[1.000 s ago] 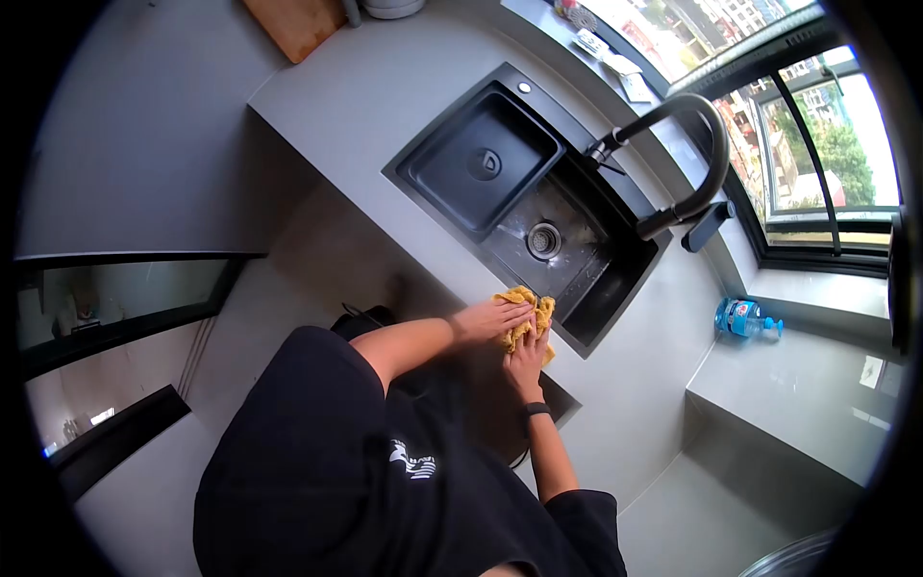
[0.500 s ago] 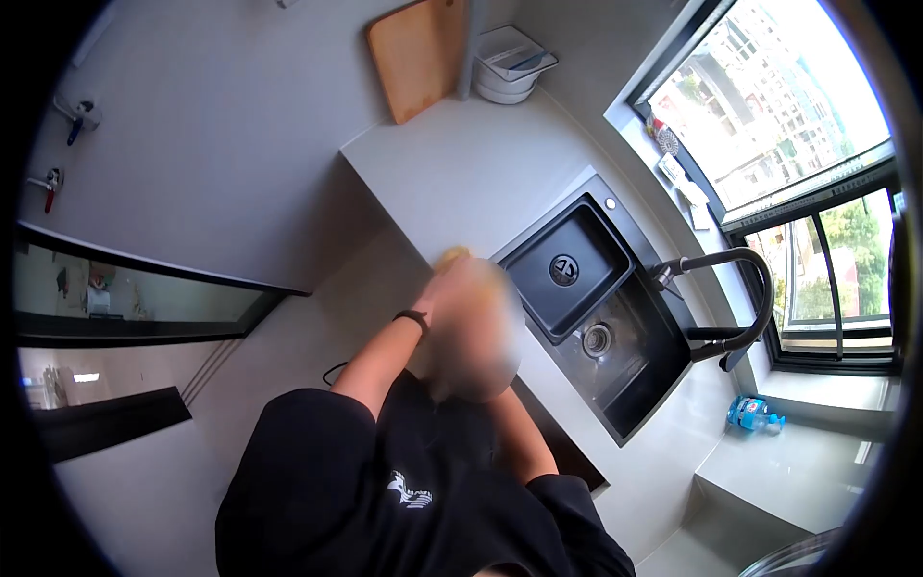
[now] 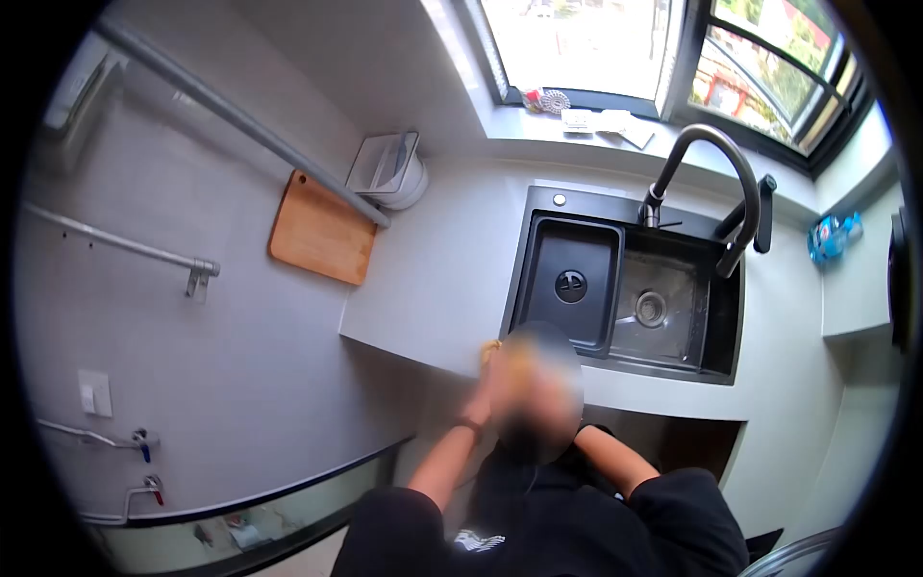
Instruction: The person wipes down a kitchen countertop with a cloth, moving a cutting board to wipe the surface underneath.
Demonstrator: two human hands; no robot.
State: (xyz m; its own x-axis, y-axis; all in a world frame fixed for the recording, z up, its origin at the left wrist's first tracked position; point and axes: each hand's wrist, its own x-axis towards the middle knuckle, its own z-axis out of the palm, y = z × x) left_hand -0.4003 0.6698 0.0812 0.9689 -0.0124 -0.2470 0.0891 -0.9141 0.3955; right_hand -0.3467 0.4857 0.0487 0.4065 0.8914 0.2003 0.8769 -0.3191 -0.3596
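A yellow cloth (image 3: 491,351) shows in part at the counter's front edge, left of the black sink (image 3: 532,240). My left hand (image 3: 488,387) is against the cloth, its fingers lost in a blurred patch. My right hand (image 3: 552,409) lies inside the same blur, close to the left one and in front of the sink's near left corner. Whether either hand grips the cloth cannot be made out. Dark bands show near both wrists.
A dark curved faucet (image 3: 745,173) rises behind the sink. A wooden board (image 3: 322,231) and a white container (image 3: 406,188) stand at the left wall. A blue-labelled bottle (image 3: 833,238) is at the right. Small items sit on the windowsill (image 3: 519,125).
The view has turned and swung toward the left wall. My hands and the cloth have gone from the sink's front edge to the counter edge, then back nearer the sink's left corner.
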